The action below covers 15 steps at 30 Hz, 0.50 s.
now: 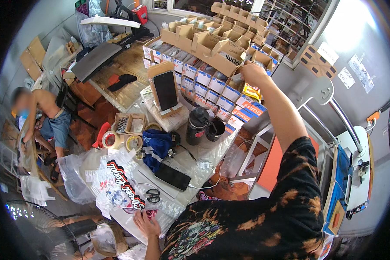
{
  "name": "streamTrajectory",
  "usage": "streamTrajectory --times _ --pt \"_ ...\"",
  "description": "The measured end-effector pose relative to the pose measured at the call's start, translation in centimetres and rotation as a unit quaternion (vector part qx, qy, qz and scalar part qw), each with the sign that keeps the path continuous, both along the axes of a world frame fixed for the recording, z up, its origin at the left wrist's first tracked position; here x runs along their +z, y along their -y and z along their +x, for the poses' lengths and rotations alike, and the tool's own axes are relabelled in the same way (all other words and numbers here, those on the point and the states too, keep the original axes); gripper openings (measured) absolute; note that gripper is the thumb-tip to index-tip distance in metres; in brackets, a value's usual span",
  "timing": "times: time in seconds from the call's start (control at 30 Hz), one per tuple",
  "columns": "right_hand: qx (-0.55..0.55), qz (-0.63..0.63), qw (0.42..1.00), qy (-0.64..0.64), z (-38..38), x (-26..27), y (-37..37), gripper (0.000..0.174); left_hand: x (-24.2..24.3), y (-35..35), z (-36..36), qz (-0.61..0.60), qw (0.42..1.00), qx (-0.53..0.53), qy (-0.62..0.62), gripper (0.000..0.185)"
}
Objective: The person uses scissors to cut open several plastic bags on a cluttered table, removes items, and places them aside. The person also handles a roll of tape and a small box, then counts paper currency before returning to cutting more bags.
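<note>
My right hand (252, 74) reaches into a cardboard compartment at the right of the box rack (211, 48); its fingers are partly hidden, and a clear plastic piece (237, 77) shows just beside them. Below it a yellow packet (252, 92) sits in the rack. My left hand (147, 224) rests at the table's near edge, fingertips on a pink and dark printed piece (151, 214). Above those fingers lies a large lettered transfer print (126, 185) on a pile of small printed pieces (109, 195). Black-handled scissors (153, 195) lie to the right of the print.
A phone with a white cable (172, 176), blue cloth (155, 148), tape rolls (110, 139), a black tumbler (197, 126), a black mug (215, 130) and a propped phone (165, 91) stand or lie on the table. A heat press (97, 60) is behind; another person (48, 110) sits left. A fan (35, 230) is lower left.
</note>
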State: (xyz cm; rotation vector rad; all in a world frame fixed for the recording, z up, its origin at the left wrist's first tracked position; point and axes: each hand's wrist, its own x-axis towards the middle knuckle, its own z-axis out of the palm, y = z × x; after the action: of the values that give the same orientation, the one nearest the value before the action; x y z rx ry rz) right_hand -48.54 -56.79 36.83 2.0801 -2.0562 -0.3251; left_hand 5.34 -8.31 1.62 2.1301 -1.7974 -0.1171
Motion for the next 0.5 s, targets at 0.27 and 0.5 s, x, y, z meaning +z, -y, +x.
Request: streamTrajectory --times 0.27,0.5 --pt "0.166 -0.208 0.919 0.292 1.6 2.1 -11.1 0.024 -0.7 -0.5 0.7 -0.005 0.999 -0.019 -0.025 0.056" --pt "0.321 -0.243 0.816 0.414 15.2 -4.9 -21.6 0.051 6.7 4.3 2.1 -0.009 0.989 0.069 -0.131 0.040"
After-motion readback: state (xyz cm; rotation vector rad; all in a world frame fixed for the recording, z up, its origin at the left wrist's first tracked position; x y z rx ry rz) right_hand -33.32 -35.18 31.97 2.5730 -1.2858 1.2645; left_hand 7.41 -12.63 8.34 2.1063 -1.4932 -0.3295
